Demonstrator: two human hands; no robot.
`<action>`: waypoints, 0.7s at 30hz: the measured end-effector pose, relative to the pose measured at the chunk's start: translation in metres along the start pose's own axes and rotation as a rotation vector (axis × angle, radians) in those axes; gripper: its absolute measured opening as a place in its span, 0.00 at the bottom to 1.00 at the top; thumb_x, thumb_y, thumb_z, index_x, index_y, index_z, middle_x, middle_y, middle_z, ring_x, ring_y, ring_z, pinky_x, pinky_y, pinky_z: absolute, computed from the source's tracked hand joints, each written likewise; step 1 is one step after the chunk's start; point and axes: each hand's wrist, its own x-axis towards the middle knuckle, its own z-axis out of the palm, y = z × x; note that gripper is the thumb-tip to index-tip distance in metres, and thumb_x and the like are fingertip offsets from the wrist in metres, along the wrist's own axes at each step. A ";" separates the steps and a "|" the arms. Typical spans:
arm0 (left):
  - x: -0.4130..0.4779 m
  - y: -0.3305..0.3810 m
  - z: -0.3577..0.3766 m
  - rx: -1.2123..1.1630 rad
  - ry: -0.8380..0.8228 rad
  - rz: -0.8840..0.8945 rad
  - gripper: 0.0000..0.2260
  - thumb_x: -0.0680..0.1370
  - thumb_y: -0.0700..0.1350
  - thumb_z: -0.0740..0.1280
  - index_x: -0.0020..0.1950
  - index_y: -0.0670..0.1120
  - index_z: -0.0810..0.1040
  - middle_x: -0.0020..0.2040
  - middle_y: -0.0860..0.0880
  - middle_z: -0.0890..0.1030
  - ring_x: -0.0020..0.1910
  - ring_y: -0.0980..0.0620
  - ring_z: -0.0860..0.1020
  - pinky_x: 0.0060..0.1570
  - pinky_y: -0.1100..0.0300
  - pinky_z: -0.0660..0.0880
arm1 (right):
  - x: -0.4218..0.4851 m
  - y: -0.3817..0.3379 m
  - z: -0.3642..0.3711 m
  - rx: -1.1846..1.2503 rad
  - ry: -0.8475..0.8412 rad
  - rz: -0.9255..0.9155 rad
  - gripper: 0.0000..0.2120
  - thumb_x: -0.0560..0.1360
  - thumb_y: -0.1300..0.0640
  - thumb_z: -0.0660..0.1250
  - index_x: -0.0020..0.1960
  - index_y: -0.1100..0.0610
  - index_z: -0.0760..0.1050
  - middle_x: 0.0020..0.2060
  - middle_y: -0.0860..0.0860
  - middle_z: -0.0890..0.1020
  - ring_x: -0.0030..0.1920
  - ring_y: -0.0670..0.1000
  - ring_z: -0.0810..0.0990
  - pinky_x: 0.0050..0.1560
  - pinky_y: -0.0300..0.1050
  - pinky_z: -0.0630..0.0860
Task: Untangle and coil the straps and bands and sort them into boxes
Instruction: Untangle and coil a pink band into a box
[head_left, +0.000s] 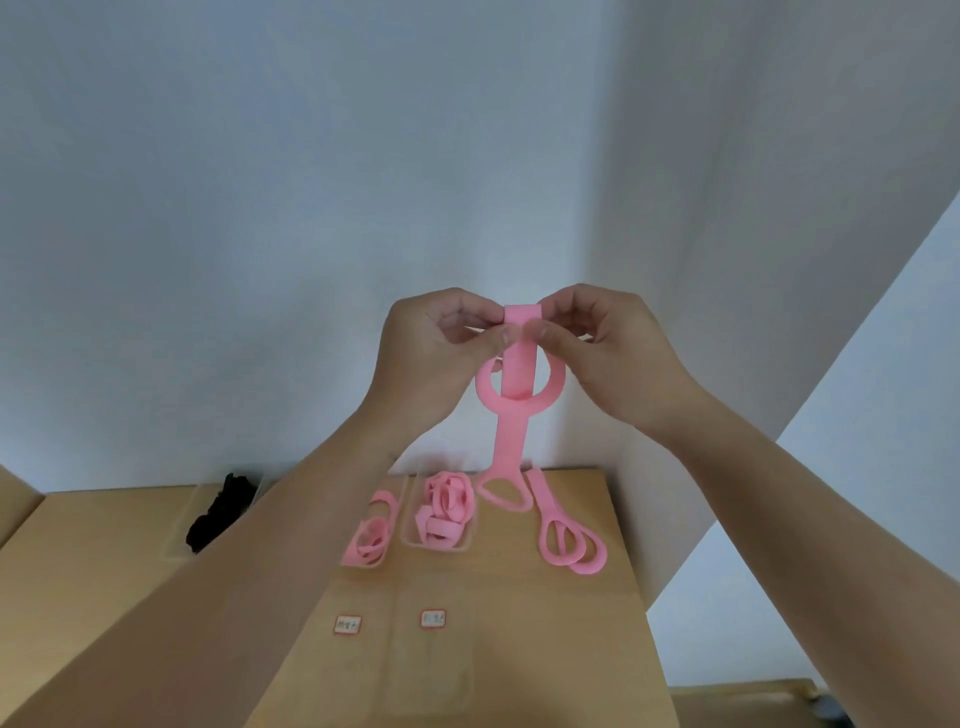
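A pink strap is held up in front of a pale wall by two bare hands. Its upper end is pinched between thumb and fingers of the left hand and of the right hand, so each grip is clamped on the strap, the two hands close together. Below the hands the strap is passed through its own ring, and its lower loop hangs down to the far part of a wooden counter; contact there cannot be made out. A second pink strap is laid flat on the counter to the right. To the left, coiled pink bands are gathered in a clear box, more bands in a neighbouring box, and black straps in a third box farther left. Two small labels are seen nearer, their writing unreadable.
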 end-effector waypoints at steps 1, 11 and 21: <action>0.000 0.000 -0.002 -0.001 -0.004 0.005 0.04 0.74 0.32 0.76 0.46 0.37 0.83 0.45 0.39 0.86 0.43 0.41 0.86 0.45 0.42 0.84 | 0.000 -0.002 0.001 -0.009 0.002 0.000 0.02 0.79 0.62 0.70 0.48 0.61 0.81 0.40 0.48 0.85 0.38 0.41 0.80 0.42 0.32 0.75; 0.007 0.001 -0.010 0.001 -0.062 0.042 0.10 0.73 0.32 0.76 0.50 0.40 0.78 0.44 0.42 0.87 0.42 0.41 0.86 0.41 0.51 0.83 | 0.004 -0.014 -0.003 -0.150 -0.056 -0.052 0.05 0.79 0.59 0.71 0.52 0.60 0.82 0.43 0.51 0.86 0.42 0.49 0.83 0.44 0.35 0.77; 0.003 -0.022 -0.005 -0.073 -0.257 -0.149 0.15 0.75 0.35 0.75 0.60 0.39 0.79 0.53 0.41 0.86 0.53 0.42 0.85 0.56 0.45 0.81 | 0.018 -0.018 -0.010 -0.149 0.040 -0.051 0.03 0.79 0.62 0.69 0.50 0.60 0.82 0.41 0.51 0.86 0.36 0.44 0.78 0.42 0.39 0.76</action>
